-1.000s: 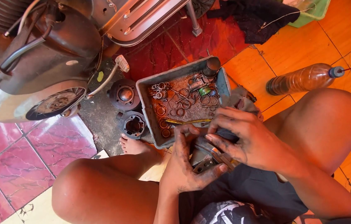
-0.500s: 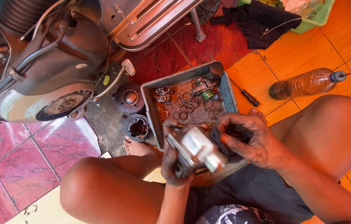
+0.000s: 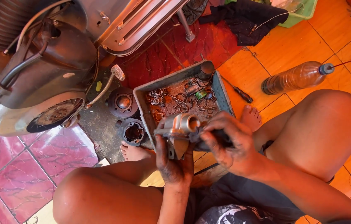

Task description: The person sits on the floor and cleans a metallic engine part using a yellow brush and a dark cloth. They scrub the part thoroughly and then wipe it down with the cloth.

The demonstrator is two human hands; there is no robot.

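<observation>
Left hand (image 3: 174, 164) grasps the grey metal carburettor body (image 3: 178, 132) at centre; right hand (image 3: 225, 143) clenched on a dark tool (image 3: 208, 140), working it

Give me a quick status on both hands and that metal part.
Left hand grips metal part from below. Right hand clasps its side. Parts tray just beyond; nothing blocking.

Tiled floor (image 3: 9, 166): parts tray (image 3: 224, 96), bottle (image 3: 294, 77), screwdriver (image 3: 240, 93).

Glossy tiled floor (image 3: 275, 83), orange at right, marbled pink-red at left, in warm bright light. A scooter (image 3: 51, 62) stands at upper left. A brown plastic bottle (image 3: 296, 77) lies on the orange tiles. Black cloth (image 3: 246, 16) lies beside a green basket (image 3: 304, 10) at top.
</observation>
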